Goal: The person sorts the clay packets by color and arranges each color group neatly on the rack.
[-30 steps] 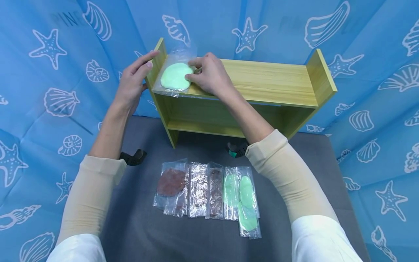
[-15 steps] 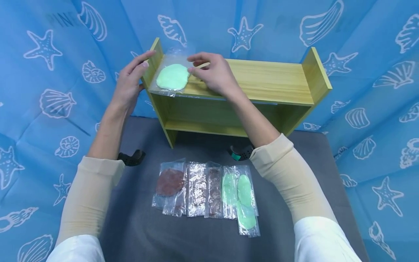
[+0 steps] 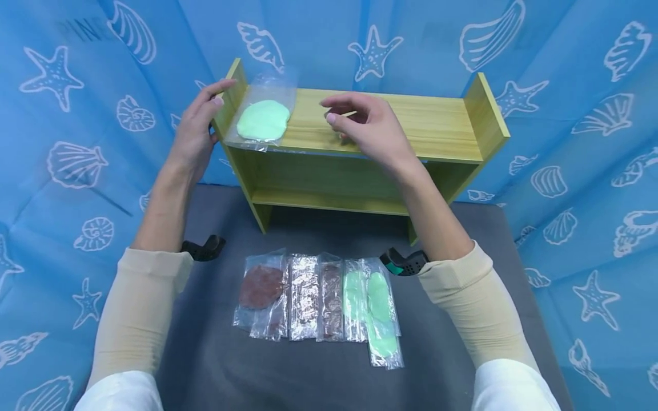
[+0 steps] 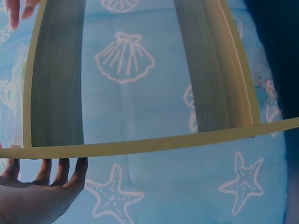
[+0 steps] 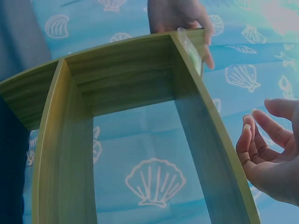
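A clear plastic bag with a flat, round pale green piece (image 3: 264,120) inside lies at the left end of the top board of a wooden shelf (image 3: 437,125). My left hand (image 3: 195,128) rests against the shelf's left side panel; in the left wrist view several fingertips (image 4: 80,163) touch the panel's outer face. Loosely bent and holding nothing, my right hand (image 3: 372,128) hovers over the middle of the top board. In the right wrist view, that right hand (image 5: 271,149) shows a gap between thumb and fingers.
Several clear bags lie in a row on the grey table (image 3: 308,382): one with a round brown piece (image 3: 261,286), a shiny crinkled one (image 3: 304,297), a brownish one (image 3: 332,299) and some with green ovals (image 3: 379,297). A blue shell-patterned curtain (image 3: 329,34) hangs behind.
My right hand has let go of the green piece's bag and moved right along the top board. My left hand stays at the side panel. The head view has shifted slightly.
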A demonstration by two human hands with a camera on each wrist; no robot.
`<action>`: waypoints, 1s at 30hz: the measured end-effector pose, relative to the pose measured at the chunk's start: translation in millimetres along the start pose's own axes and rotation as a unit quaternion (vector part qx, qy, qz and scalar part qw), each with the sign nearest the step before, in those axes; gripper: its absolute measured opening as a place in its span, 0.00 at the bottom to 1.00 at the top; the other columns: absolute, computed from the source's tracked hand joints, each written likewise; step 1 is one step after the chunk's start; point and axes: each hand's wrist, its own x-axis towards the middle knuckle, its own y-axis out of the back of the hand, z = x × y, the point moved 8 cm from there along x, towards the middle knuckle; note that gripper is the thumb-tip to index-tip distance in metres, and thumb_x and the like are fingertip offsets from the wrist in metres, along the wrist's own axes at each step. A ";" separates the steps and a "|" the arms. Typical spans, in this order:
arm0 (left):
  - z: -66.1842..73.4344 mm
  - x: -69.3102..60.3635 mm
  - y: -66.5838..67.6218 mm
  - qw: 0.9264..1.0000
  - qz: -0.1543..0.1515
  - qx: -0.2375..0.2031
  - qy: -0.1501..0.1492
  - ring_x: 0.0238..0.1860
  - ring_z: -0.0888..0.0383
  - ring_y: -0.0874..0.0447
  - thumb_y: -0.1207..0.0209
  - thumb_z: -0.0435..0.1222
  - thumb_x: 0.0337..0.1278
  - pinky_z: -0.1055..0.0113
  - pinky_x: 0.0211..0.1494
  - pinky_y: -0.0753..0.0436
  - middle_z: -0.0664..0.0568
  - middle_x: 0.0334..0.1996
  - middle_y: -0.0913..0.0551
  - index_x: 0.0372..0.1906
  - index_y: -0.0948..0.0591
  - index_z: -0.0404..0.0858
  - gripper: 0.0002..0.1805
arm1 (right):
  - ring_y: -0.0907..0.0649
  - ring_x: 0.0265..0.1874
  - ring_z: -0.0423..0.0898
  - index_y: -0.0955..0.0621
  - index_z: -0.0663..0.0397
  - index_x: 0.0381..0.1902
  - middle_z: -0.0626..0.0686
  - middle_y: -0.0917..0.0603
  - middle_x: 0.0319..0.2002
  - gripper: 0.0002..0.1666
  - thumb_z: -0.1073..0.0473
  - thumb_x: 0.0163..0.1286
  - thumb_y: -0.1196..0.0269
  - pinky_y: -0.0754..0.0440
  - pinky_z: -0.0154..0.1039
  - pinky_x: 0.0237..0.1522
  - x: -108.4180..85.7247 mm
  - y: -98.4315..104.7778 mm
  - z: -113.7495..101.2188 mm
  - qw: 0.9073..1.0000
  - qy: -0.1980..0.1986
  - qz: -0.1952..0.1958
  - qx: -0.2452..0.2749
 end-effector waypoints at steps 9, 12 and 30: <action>1.3 0.8 1.9 1.000 0.002 0.002 0.001 0.59 0.54 0.34 0.56 0.43 0.77 0.58 0.56 0.37 0.53 0.70 0.38 0.69 0.28 0.49 0.21 | 0.17 0.44 0.54 0.19 0.58 0.59 0.58 0.18 0.50 0.19 0.59 0.72 0.37 0.21 0.41 0.48 -33.1 15.7 1.8 1.000 0.026 -0.002 0.011; 1.1 -0.5 2.1 1.000 0.003 -0.002 -0.001 0.57 0.54 0.34 0.56 0.43 0.77 0.59 0.54 0.36 0.52 0.69 0.38 0.68 0.28 0.49 0.21 | 0.17 0.46 0.54 0.20 0.59 0.59 0.57 0.18 0.51 0.20 0.59 0.72 0.37 0.21 0.39 0.49 -44.9 22.3 8.5 0.999 0.021 0.001 0.026; 1.1 -1.4 -1.3 1.000 -0.004 0.012 -0.006 0.59 0.53 0.36 0.58 0.44 0.78 0.56 0.57 0.38 0.54 0.72 0.42 0.67 0.28 0.49 0.20 | 0.16 0.50 0.48 0.24 0.65 0.63 0.60 0.18 0.55 0.23 0.66 0.72 0.39 0.19 0.35 0.50 -110.4 42.1 55.7 0.998 0.031 -0.023 0.047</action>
